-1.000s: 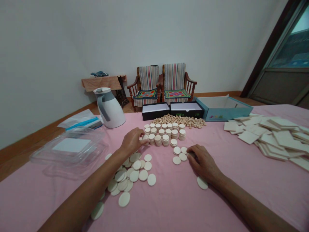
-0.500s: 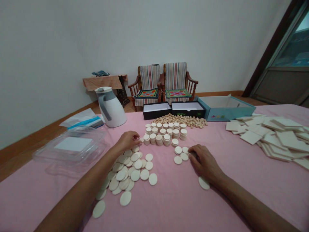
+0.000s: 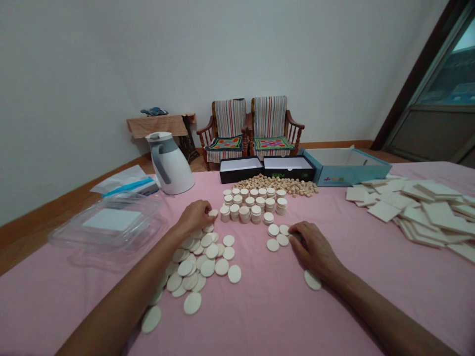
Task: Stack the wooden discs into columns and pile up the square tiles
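Note:
Between the thumb and fingers of my left hand [image 3: 196, 216] is the edge of a pale round wooden disc [image 3: 213, 213], just left of the front row of stacked discs [image 3: 256, 212]. Below that hand spreads a loose heap of similar discs [image 3: 191, 267], partly hidden by my forearm. My right hand [image 3: 313, 247] rests on the cloth, its fingers loosely bent and the thumb apart. Its fingertips lie against a small group of flat discs [image 3: 282, 240]; no grip on any of them shows. Another disc [image 3: 312, 280] lies beside its wrist.
Behind the stacks lie many small wooden pieces [image 3: 297, 187], two black boxes [image 3: 241, 174] and a blue box [image 3: 352, 174]. Square wooden tiles [image 3: 419, 207] are piled at right. A white jug [image 3: 174, 170] and clear plastic container [image 3: 111, 222] stand left on the pink cloth [image 3: 267, 306].
My left hand has drawn slightly back to the left, and the disc at its fingertips has moved left, away from the stacks. My right hand stays in place.

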`<act>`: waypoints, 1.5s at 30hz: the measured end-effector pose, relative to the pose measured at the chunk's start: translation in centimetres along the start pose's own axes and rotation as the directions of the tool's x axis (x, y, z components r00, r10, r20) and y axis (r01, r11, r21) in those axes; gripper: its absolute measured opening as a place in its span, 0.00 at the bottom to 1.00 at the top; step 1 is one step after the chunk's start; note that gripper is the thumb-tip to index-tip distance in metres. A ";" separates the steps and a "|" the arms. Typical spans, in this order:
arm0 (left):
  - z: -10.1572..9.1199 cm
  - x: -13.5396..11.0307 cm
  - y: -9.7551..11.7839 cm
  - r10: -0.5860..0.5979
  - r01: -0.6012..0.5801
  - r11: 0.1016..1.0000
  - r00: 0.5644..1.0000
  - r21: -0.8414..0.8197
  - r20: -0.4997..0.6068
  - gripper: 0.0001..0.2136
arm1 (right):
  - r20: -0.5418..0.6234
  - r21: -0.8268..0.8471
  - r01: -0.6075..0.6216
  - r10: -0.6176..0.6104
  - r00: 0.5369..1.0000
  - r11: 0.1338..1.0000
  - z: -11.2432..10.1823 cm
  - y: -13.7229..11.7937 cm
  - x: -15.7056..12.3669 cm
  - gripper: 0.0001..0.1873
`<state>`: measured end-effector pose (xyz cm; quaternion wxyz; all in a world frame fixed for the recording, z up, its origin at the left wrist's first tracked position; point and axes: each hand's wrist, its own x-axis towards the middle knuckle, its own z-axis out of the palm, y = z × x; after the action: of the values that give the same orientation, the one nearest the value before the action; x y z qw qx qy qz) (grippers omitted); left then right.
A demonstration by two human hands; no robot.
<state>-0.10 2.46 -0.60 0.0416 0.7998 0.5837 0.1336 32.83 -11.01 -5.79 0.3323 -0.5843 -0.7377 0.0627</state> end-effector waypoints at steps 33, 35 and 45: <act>-2.5 -5.4 -2.2 0.064 -0.065 0.996 0.998 -0.062 -0.012 0.15 | -0.117 0.055 0.152 -0.145 0.982 0.987 -1.5 -2.1 0.4 0.08; -2.7 -6.3 -2.5 0.063 -0.064 0.995 0.998 -0.077 -0.017 0.16 | -0.083 0.073 0.218 -0.212 0.974 0.973 -1.5 -4.0 0.4 0.08; -3.0 -13.9 -3.0 0.137 -0.143 0.984 0.989 -0.105 -0.062 0.31 | 0.223 0.067 0.394 -0.398 0.890 0.917 3.7 -13.0 0.6 0.19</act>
<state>-7.59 -10.03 -0.71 0.0598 0.8314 0.5189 0.1895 20.05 -13.43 -2.14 0.2557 -0.4070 -0.8742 0.0689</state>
